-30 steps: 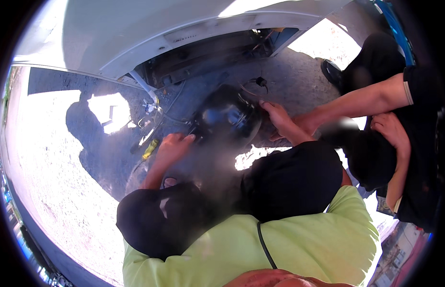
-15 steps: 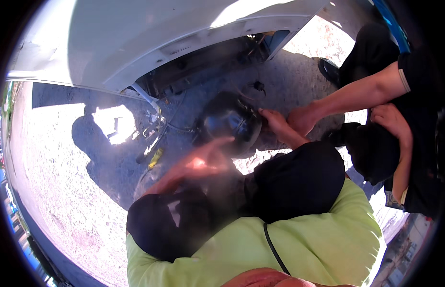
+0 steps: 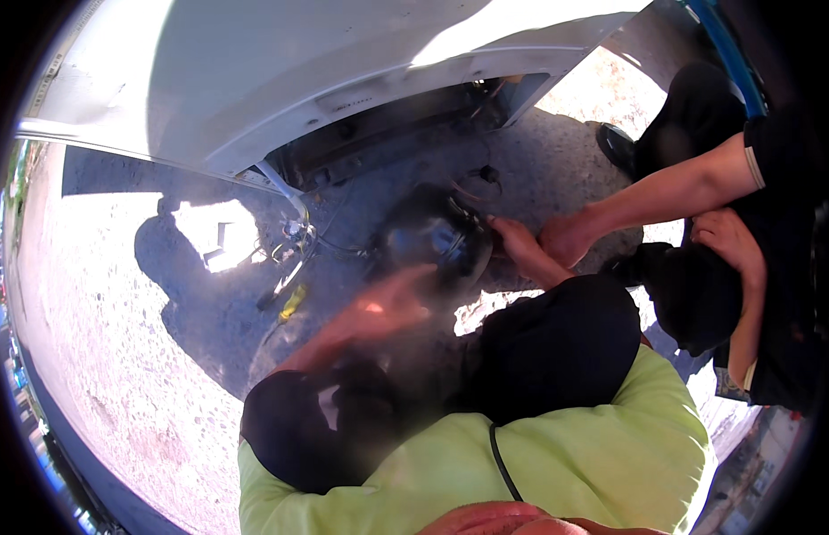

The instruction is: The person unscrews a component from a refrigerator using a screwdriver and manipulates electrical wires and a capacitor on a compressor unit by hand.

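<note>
A round black compressor [image 3: 428, 236] with thin pipes and wires sits on the ground under the open base of a tipped white appliance [image 3: 280, 80]. My left hand [image 3: 383, 308] is blurred in motion just in front of the compressor, fingers stretched toward it and holding nothing. My right hand [image 3: 514, 242] reaches over my knee and lays its fingers against the compressor's right side. Another person's hand [image 3: 566, 236] presses next to my right hand, their bare arm [image 3: 673, 192] coming in from the right.
My knees in black trousers [image 3: 557, 343] and my lime-green shirt [image 3: 566, 464] fill the foreground. The other person crouches at the right in dark clothes, a black shoe [image 3: 621, 147] near the appliance. Loose coloured wires [image 3: 294, 241] hang at the left over sunlit gravel [image 3: 111, 357].
My left hand has left the wires at the left and swept right toward the compressor. My right hand and the other person's hand stay at the compressor's right side.
</note>
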A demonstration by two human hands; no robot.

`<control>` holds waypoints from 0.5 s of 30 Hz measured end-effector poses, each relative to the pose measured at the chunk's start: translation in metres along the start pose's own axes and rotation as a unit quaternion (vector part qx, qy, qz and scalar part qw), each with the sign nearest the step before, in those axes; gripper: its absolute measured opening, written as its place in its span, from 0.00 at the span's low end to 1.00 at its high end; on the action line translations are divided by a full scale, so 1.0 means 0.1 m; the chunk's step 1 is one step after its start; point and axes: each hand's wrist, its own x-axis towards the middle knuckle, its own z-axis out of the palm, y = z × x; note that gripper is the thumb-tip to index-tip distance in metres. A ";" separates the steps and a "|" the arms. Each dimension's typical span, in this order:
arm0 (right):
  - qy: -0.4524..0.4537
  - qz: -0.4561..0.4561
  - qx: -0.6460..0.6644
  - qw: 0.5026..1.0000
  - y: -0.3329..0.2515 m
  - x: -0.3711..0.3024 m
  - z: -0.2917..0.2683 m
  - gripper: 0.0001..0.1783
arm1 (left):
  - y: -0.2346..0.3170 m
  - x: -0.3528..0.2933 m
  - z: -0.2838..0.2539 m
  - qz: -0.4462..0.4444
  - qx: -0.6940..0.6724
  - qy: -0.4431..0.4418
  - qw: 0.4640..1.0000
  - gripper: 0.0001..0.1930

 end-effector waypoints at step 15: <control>0.007 0.002 0.027 1.000 0.11 0.09 -0.08 0.23 | 0.00 0.05 -0.03 0.008 -0.015 0.000 1.000 0.44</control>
